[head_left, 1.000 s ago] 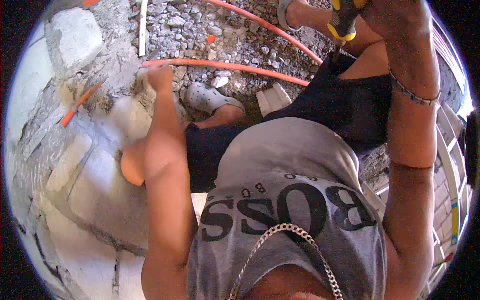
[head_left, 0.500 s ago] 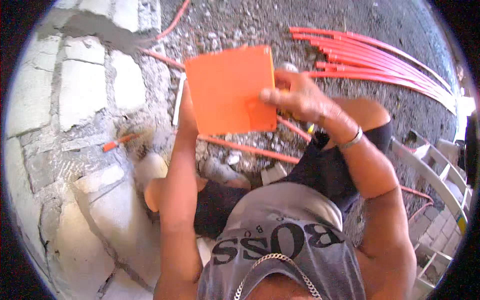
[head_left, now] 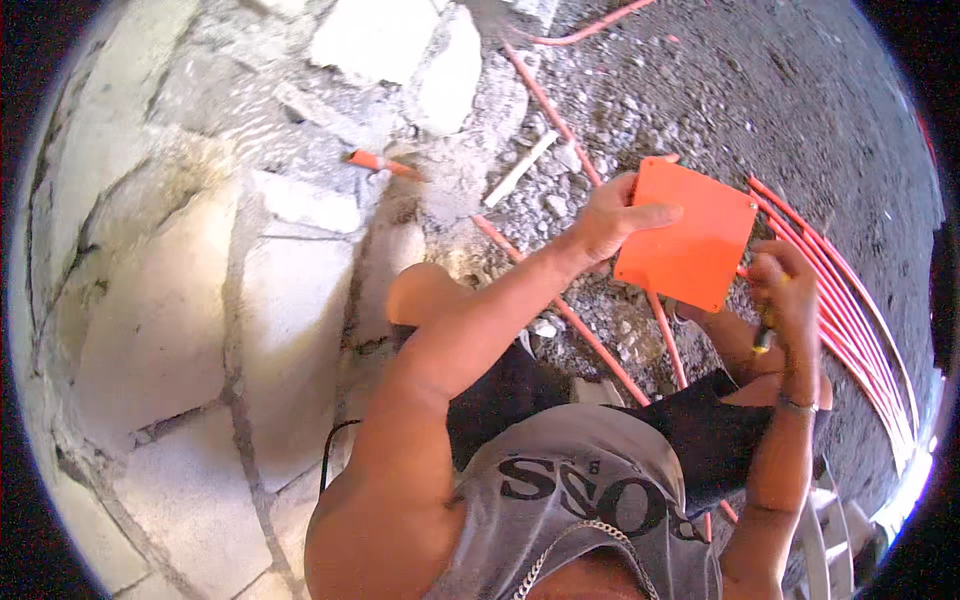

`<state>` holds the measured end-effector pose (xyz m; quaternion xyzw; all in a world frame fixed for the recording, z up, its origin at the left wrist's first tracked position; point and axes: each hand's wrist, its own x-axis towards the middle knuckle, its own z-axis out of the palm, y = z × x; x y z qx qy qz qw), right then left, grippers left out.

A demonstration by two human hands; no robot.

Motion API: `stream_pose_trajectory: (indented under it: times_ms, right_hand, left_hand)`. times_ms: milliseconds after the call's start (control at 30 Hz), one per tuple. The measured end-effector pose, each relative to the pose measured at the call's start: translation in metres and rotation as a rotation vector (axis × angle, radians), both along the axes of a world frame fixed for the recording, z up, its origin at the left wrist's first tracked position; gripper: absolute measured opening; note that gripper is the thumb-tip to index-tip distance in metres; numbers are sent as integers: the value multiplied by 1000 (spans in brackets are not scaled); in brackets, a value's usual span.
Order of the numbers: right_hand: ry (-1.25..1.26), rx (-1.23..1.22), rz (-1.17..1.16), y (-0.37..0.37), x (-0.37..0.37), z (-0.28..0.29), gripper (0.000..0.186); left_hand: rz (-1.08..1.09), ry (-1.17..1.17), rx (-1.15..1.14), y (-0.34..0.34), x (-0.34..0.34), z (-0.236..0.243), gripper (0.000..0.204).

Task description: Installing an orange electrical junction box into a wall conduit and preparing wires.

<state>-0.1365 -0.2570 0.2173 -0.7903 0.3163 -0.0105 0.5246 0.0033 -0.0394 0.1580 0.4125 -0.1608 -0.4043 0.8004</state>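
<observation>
An orange square box cover (head_left: 690, 235) with small holes or screws at its corners is held up in front of me. My left hand (head_left: 612, 217) grips its left edge, thumb on the face and fingers behind, out of sight. My right hand (head_left: 786, 290) is closed beside the right edge. It holds a screwdriver (head_left: 764, 338), whose yellow and black handle end sticks out below the fist. The tip is hard to make out, but it points toward the cover's right edge. Whether the cover sits on a box behind it cannot be seen.
Orange conduit pipes (head_left: 585, 335) cross the gravel (head_left: 720, 90) below my hands. A bundle of orange pipes (head_left: 870, 350) lies at the right. Stone paving (head_left: 290, 330) covers the left, where a short pipe end (head_left: 380, 163) sticks up. A white strip (head_left: 520, 170) lies on the rubble. A metal ladder (head_left: 830, 540) stands lower right.
The view has swung left, so the cover appears further right and tilted. My right hand has come off the cover's face and now is closed beside its right edge with the screwdriver.
</observation>
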Motion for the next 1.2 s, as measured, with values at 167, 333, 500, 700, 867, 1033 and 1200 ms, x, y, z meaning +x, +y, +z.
stream_pose_trajectory:
  times_ms: [167, 333, 500, 700, 867, 1033, 1200]
  right_hand:
    - [-170, -138, -149, -50, -31, 52, 14]
    - [-132, -474, -29, -63, -59, 72, 15]
    - [60, -810, 130, -50, -82, 112, 25]
    - [40, -680, 17, -44, -85, 125, 24]
    - [-221, -460, -58, -19, -70, 122, 20]
    - [-419, -491, -9, 14, -52, 120, 23]
    - [-423, -516, -64, 22, -47, 117, 23]
  left_hand:
    - [56, -65, 69, 11, 10, 5, 57]
    - [122, -192, 77, 11, 7, 12, 56]
    - [92, -178, 68, 18, 5, 21, 45]
    - [152, -195, 140, 24, 4, 21, 42]
    - [146, -243, 146, 26, 1, 17, 46]
    - [158, -285, 186, 28, 0, 14, 48]
    - [145, -249, 219, 30, 1, 13, 48]
